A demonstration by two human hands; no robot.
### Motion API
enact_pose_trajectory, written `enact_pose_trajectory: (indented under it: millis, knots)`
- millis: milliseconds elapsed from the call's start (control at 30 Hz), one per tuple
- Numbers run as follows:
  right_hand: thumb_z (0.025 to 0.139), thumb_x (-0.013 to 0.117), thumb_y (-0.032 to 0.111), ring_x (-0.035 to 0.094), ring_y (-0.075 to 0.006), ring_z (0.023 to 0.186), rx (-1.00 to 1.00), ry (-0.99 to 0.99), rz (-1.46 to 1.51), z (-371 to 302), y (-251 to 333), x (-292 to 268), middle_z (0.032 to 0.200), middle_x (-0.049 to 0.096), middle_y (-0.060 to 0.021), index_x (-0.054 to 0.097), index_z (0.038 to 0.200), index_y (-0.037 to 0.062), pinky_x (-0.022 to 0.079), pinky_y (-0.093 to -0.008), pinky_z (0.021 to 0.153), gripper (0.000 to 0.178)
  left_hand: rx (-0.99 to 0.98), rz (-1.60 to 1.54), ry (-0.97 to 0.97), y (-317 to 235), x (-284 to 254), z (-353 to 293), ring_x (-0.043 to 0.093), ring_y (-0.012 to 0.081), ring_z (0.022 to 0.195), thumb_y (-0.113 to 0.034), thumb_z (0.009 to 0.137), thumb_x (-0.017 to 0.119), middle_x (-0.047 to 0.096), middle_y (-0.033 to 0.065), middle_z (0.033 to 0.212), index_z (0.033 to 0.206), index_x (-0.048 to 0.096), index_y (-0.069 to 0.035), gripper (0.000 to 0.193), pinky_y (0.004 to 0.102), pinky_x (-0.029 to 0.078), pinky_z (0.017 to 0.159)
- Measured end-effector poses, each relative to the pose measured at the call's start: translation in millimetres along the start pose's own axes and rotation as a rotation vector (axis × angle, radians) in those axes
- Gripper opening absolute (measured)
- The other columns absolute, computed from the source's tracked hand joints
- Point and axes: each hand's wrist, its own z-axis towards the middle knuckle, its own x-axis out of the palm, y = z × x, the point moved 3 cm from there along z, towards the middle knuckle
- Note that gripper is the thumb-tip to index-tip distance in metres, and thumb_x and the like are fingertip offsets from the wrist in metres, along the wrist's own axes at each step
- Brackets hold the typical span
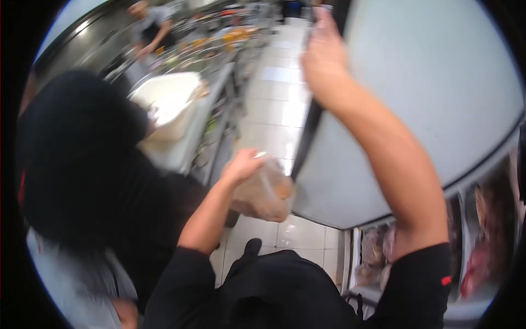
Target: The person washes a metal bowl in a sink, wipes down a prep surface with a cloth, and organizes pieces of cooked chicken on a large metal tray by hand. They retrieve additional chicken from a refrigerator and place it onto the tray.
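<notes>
A clear plastic bag (257,197) of brownish food pieces hangs from my left hand (242,165), whose fingers are closed on its gathered top. What exactly the food is, I cannot make out. Up at the far right, my right hand (324,52) grips the edge of a large pale refrigerator door (427,93), which stands open. Its fingertips are partly blurred. Below my right arm, the refrigerator's inside shows bagged food (375,247) and reddish packed meat (485,247) in containers.
Close at my left stands a person in black (87,164), bent over a white tub (170,98) on a steel counter. Farther back, another person (153,27) works by several food containers (219,44). A tiled floor (274,98) runs between counter and door.
</notes>
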Motion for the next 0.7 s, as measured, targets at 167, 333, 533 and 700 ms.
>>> enact_pose_trajectory:
  millis: [167, 333, 533, 700]
  knots:
    - [0.095, 0.046, 0.059, 0.029, -0.0292, 0.141, 0.330, -0.053, 1.059, -25, 26, 40, 0.152, 0.034, -0.0187, 0.039, 0.143, -0.0037, 0.019, -0.0376, 0.117, 0.079, 0.024, -0.228, -0.055, 80, 5, 30, 0.062, 0.0219, 0.076, -0.017, 0.074, 0.057, 0.066, 0.0175, 0.079, 0.093, 0.067, 0.006, 0.032, 0.0390, 0.048, 0.072]
    - [0.100, 0.039, 0.056, 0.038, -0.0258, 0.135, 0.443, 0.230, 1.146, -83, 48, 21, 0.147, 0.043, -0.0176, 0.045, 0.140, -0.0028, 0.021, -0.0329, 0.115, 0.072, -0.037, -0.383, 0.116, 67, 32, 76, 0.056, 0.0197, 0.066, -0.012, 0.076, 0.053, 0.061, 0.0087, 0.075, 0.096, 0.062, 0.006, 0.028, 0.0365, 0.044, 0.062]
    - [0.095, 0.045, 0.045, 0.029, -0.0342, 0.142, -0.720, 0.331, -1.430, -210, 148, -40, 0.143, 0.050, -0.0069, 0.050, 0.138, 0.0028, 0.002, -0.0542, 0.119, 0.060, -0.124, -0.510, 0.179, 81, 58, 93, 0.054, 0.0193, 0.065, -0.011, 0.077, 0.052, 0.059, 0.0081, 0.075, 0.098, 0.061, 0.005, 0.028, 0.0362, 0.043, 0.060]
    - [0.082, 0.051, 0.057, 0.015, -0.0370, 0.147, -0.697, -0.047, -1.695, -308, 165, -102, 0.152, 0.038, -0.0153, 0.048, 0.140, 0.0009, -0.002, -0.0550, 0.120, 0.081, -0.228, -0.604, 0.253, 81, 110, 97, 0.053, 0.0189, 0.064, -0.011, 0.078, 0.051, 0.058, 0.0077, 0.075, 0.100, 0.060, 0.004, 0.028, 0.0359, 0.042, 0.059]
